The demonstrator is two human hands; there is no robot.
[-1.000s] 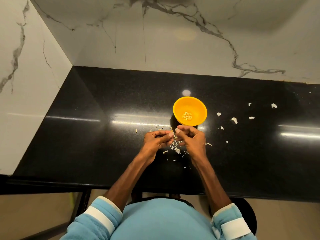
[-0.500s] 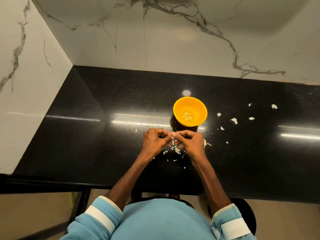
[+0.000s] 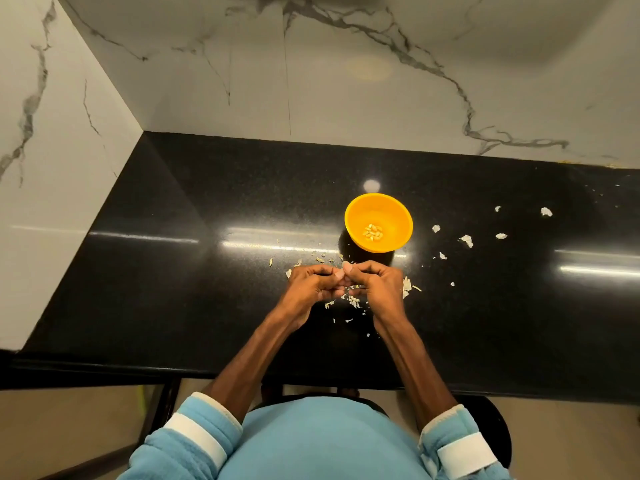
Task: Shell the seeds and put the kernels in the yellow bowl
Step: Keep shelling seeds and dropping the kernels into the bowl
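**Both hands meeting just in front of the yellow bowl**

You are holding your two hands together over the glossy black speckled countertop (image 3: 207,289), just on your side of the small round yellow plastic bowl (image 3: 393,213). Your left hand (image 3: 311,285) is curling its fingers inward, and your right hand (image 3: 375,282) is doing the same, so the two thumb tips are touching each other at the far side of the hands. The fingers are closing tightly, but whatever they are pinching is hidden between them, so I cannot tell if a seed is there.

The yellow bowl is standing upright on the countertop, close to your hands but not touching them. A small heap of pale shelled kernels (image 3: 373,232) is lying at its bottom.

Thin pale shell fragments (image 3: 353,301) are lying scattered under and around your hands, and some small greenish seeds or husks (image 3: 319,260) are resting just beyond your left hand; they are too small to name surely. Larger white scraps (image 3: 467,240) are spreading over the countertop to the right of the bowl, well apart from your hands. The white marble wall with grey veins (image 3: 346,98) is rising behind the countertop and along its left side. Your light blue sleeves with white bands (image 3: 194,441) are showing at the bottom edge.
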